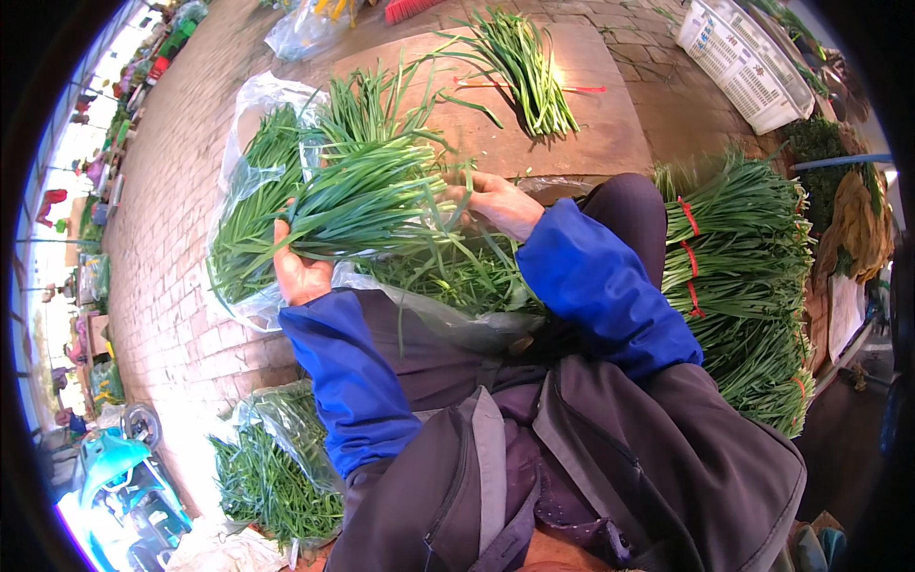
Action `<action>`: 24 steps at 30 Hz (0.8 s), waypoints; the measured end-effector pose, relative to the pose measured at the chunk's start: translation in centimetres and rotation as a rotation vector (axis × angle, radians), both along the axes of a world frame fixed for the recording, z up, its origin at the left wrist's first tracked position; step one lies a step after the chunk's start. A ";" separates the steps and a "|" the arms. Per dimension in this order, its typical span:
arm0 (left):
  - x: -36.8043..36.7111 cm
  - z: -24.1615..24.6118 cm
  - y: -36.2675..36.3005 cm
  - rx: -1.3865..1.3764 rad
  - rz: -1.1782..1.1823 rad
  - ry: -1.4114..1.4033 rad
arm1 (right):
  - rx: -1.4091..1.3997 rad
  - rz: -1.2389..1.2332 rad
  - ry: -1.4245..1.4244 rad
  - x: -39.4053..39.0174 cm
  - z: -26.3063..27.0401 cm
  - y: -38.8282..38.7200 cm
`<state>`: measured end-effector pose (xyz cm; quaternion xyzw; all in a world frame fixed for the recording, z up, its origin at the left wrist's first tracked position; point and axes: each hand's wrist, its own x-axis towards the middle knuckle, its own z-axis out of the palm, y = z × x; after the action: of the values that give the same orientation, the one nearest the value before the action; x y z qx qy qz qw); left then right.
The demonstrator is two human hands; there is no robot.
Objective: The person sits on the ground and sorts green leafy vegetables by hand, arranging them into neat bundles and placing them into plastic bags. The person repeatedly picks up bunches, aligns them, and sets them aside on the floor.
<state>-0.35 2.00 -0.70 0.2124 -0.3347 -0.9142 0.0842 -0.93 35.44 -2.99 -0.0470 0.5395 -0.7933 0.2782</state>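
My left hand (304, 268) is closed around a bunch of green garlic chives (372, 193), its thumb over the leaves. At the pale stem ends of that bunch, my right hand (497, 202) has its fingers bent around some loose strands. Under and left of the bunch, more chives (261, 214) lie in a clear plastic bag (239, 136). A smaller bunch of chives (525, 79) lies on a wooden board (607, 121), across a red tie (590, 89). Loose leaves (457, 275) fill plastic between my knees.
Chive bundles with red ties (736, 264) are stacked at the right. A white plastic crate (743, 68) stands at the upper right. Another bag of greens (279, 472) sits at the lower left, near a turquoise scooter (118, 472). A red broom head (411, 8) shows at the top.
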 end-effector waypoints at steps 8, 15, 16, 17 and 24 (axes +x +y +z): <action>-0.2 -1.0 0.1 0.139 -0.084 0.082 | 0.128 -0.043 0.019 -1.4 -1.3 -2.8; 0.1 -1.2 0.2 0.095 -0.048 0.081 | 0.279 0.011 0.062 -1.0 -2.4 0.1; 0.0 -0.9 -0.2 0.096 -0.018 0.056 | 0.276 -0.027 0.068 -0.8 -2.5 1.2; 0.0 -0.9 -0.4 0.067 -0.016 0.067 | 0.263 -0.056 0.087 -0.7 -2.6 2.2; 0.2 -0.9 -0.9 0.028 0.008 0.087 | 0.234 -0.146 0.197 0.2 -0.6 3.8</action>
<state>-0.12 1.10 -1.60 0.1751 -0.3173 -0.9267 0.0993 -0.74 39.29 -3.64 -0.0524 0.6550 -0.7346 0.1694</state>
